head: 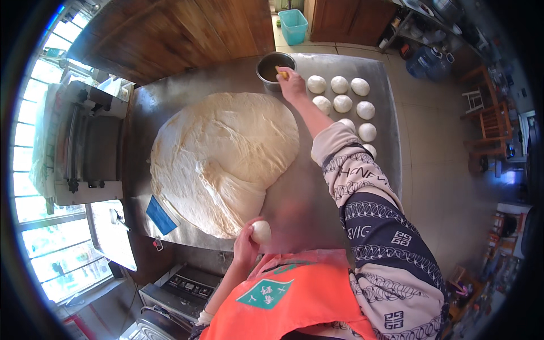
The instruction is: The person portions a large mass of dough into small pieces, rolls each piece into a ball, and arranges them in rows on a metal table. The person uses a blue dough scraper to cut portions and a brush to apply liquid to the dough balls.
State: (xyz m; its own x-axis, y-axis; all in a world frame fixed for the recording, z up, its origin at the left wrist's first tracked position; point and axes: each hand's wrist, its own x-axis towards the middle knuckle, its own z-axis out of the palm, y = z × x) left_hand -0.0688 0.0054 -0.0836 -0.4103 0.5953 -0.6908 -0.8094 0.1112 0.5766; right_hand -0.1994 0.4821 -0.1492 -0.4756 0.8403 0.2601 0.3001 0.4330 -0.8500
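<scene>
My left hand [246, 243] holds a smooth white dough ball [261, 232] at the front edge of the steel table [293, 199]. A large spread mass of dough [225, 140] lies just beyond it, folded and wrinkled on top. My right hand [292, 83] is stretched out over the near rim of a round metal pot [263, 78] with dark liquid in it. Between its fingers is a small yellow object [281, 72], perhaps a brush handle; its lower end is hidden. Several dough balls [342, 103] stand in rows right of my right forearm, some partly covered by my sleeve.
A dough-rolling machine [89, 148] stands against the table's left side. A blue scraper [162, 215] lies at the front left corner. Wooden panels [178, 34] rise behind the table. A turquoise bin [293, 26] and water jugs [429, 63] are on the floor beyond.
</scene>
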